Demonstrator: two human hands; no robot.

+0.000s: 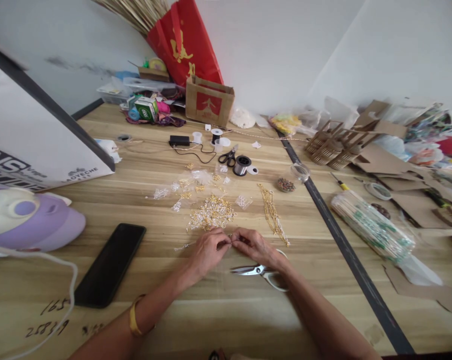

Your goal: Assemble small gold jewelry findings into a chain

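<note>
Pinching a tiny, indistinct piece (231,239) with bare left hand (211,246) and bare right hand (253,245), beside gold-and-silver trinket heap (213,212).

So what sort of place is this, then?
Probably a craft worktable, perhaps for making jewellery: a pile of small gold and silver-coloured pieces lies near the hands, with gold-coloured chains and a spool of wire nearby.

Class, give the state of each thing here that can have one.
Left hand: fingertips pinched
Right hand: fingertips pinched
Small parts: loosely heaped
Gold chains: laid out lengthwise
Phone: flat, screen dark
White-handled scissors: lying flat
Black scissors: lying flat
Carton: upright, open-topped
Red bag: tilted
Bangle: worn
</note>
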